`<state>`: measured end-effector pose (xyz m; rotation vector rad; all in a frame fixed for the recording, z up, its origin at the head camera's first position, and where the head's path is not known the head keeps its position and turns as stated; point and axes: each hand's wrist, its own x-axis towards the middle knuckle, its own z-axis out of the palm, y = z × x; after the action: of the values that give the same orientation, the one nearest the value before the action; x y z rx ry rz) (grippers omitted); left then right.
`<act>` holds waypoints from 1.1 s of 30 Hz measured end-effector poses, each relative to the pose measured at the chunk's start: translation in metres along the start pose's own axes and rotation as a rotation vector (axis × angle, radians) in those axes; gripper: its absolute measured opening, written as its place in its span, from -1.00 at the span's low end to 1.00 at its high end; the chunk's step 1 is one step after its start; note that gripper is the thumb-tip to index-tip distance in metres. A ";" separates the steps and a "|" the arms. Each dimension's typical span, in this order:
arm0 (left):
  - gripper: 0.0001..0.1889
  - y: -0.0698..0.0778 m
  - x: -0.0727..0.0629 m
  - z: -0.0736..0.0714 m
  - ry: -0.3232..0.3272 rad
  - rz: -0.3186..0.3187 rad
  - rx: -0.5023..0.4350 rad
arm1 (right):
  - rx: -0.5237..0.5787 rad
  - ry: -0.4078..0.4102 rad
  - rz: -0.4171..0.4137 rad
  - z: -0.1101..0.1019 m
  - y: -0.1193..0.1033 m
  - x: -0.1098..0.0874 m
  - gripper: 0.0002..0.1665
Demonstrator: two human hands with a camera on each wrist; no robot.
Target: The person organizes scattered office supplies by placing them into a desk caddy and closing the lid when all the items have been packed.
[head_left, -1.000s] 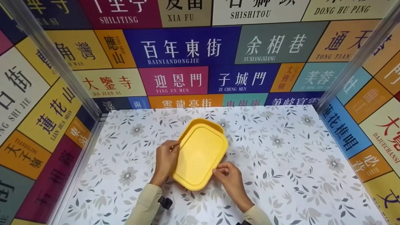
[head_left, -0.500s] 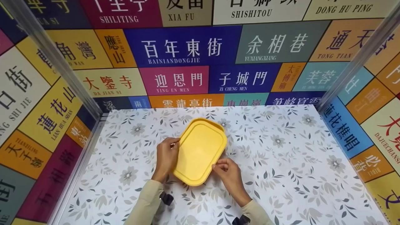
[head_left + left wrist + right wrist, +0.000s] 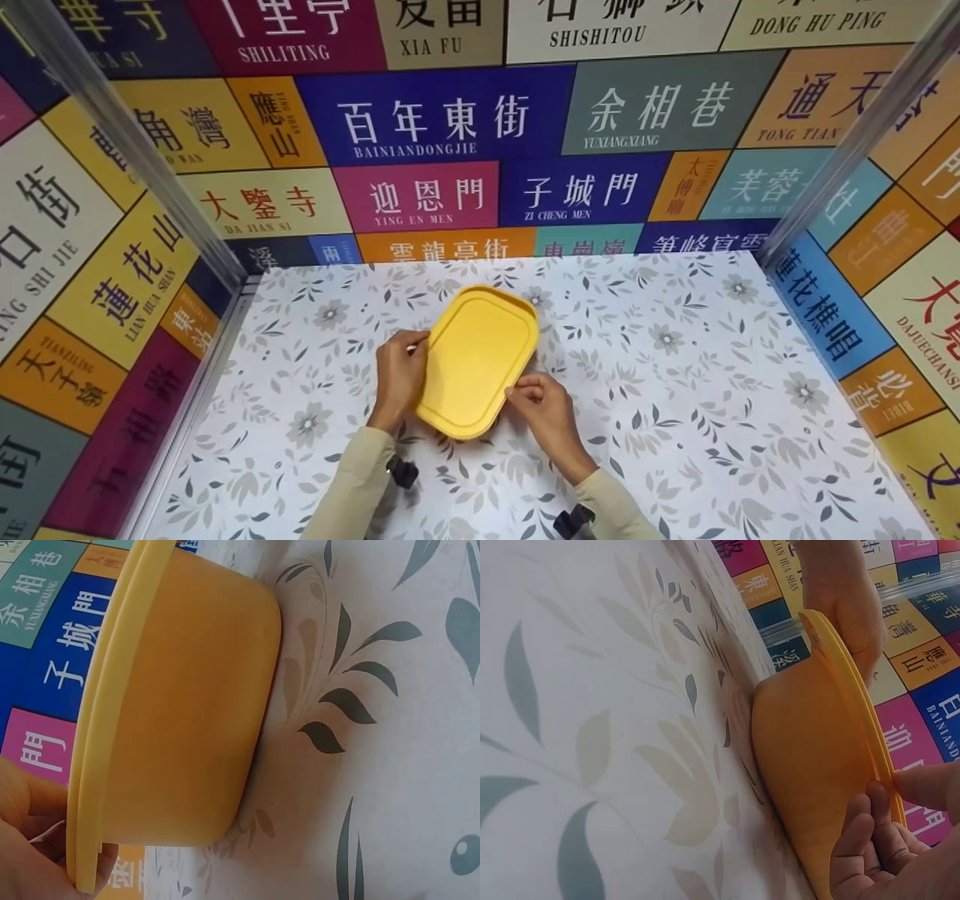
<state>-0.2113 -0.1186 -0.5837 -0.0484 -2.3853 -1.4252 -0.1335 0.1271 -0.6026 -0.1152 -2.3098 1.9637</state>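
Observation:
A yellow rectangular food container [image 3: 459, 431] with its lid [image 3: 476, 360] on top stands on the patterned tabletop, turned at a slant. My left hand [image 3: 401, 375] pinches the left edge of the rim; in the left wrist view its fingers [image 3: 49, 840] lie around that edge. At the right edge, near the close end, my right hand [image 3: 544, 409] pinches the rim between thumb and fingers. The right wrist view shows the thumb [image 3: 926, 786] on the lid side and curled fingers [image 3: 862, 832] against the container's wall [image 3: 802, 727].
The table [image 3: 675, 420] has a white cloth with grey leaves and flowers. Colourful sign-printed panels [image 3: 435, 112] rise behind it and along both sides. Metal posts [image 3: 840, 142] stand at the back corners.
The container's near end has moved slightly away from me, and its right side a little leftward. My right hand has moved a bit up and left with the rim; the left hand's grip stays.

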 end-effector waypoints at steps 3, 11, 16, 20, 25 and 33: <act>-0.80 -0.002 0.000 0.000 0.006 -0.002 -0.003 | -0.004 -0.001 0.003 0.001 0.000 0.003 -0.71; -0.80 -0.004 0.003 0.002 0.009 -0.032 0.002 | -0.015 -0.012 0.003 0.000 0.001 0.009 -0.72; -0.80 -0.005 0.004 0.003 0.012 -0.031 0.003 | -0.010 -0.013 0.002 0.001 0.001 0.011 -0.72; -0.80 -0.005 0.005 0.004 0.013 -0.035 0.002 | -0.014 -0.017 -0.007 0.000 0.002 0.013 -0.73; -0.82 -0.003 0.004 0.005 0.029 -0.028 0.014 | -0.021 -0.027 -0.012 0.000 0.004 0.015 -0.74; -0.82 -0.004 0.003 0.007 0.034 -0.002 0.010 | -0.008 -0.039 0.004 0.001 0.003 0.017 -0.75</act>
<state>-0.2170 -0.1155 -0.5891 -0.0185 -2.3653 -1.4045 -0.1504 0.1288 -0.6051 -0.0829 -2.3436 1.9758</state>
